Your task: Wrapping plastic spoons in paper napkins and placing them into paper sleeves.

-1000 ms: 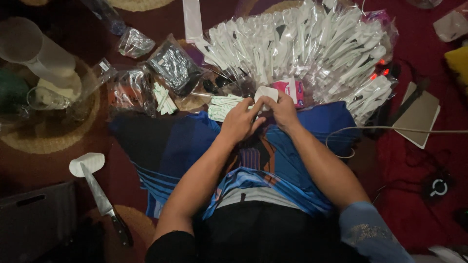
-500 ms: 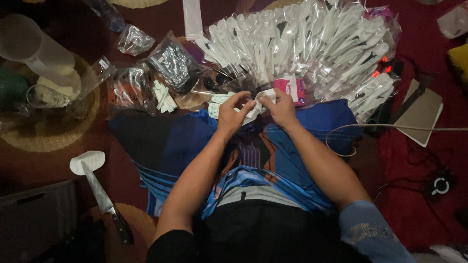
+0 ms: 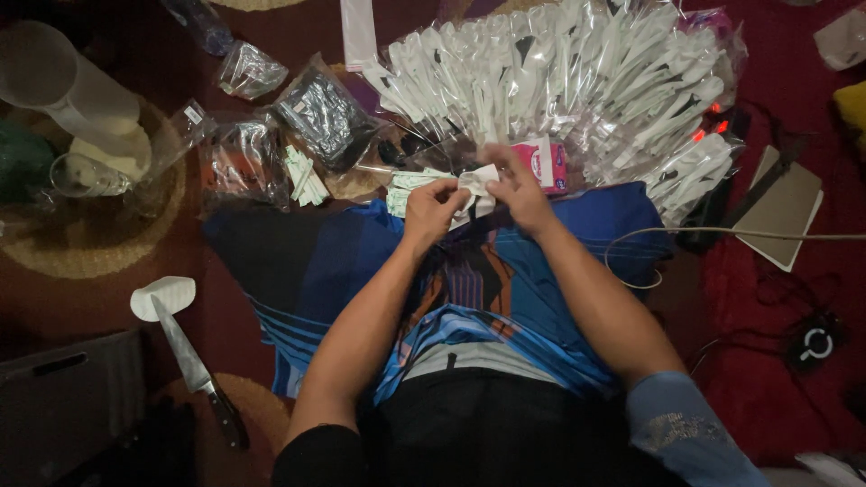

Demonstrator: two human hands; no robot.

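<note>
**Two hands pinching a small white piece over a blue cloth**

The blue patterned cloth (image 3: 559,271) across the lap gives open room near the body; its far edge is crowded by a fan of clear-wrapped white plastic cutlery (image 3: 577,81), a pink packet (image 3: 546,162) and clear bags (image 3: 244,162). A knife (image 3: 194,365) lies well apart on the floor at left. The white piece (image 3: 476,183) sits between both hands, at the cloth's far edge. The left hand (image 3: 431,209) and right hand (image 3: 519,191) meet fingertip to fingertip, fingers closed on the piece from either side, forearms converging forward from the body.
</note>
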